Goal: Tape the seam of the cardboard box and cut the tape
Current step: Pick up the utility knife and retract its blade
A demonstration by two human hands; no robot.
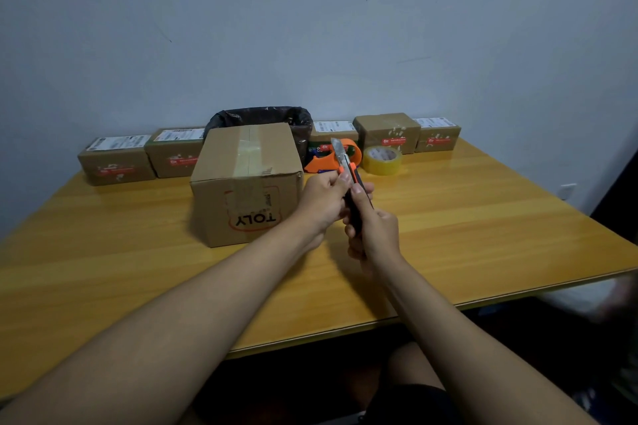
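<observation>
A cardboard box (pixel 245 183) marked TOLY stands in the middle of the yellow table (pixel 466 224), with clear tape running along its top seam and down its front. Just right of the box, both hands hold an orange and black utility knife (pixel 349 176) upright, its blade out and pointing up. My right hand (pixel 371 235) is wrapped around the black handle. My left hand (pixel 324 198) pinches the knife near the orange slider below the blade. Behind the knife lie an orange tape dispenser (pixel 328 162) and a roll of clear tape (pixel 382 159).
Several small sealed parcels (pixel 115 162) line the back edge of the table on both sides. A bin with a black bag (pixel 266 119) stands behind the box. The table's near edge runs diagonally at the right, with a dark gap below it.
</observation>
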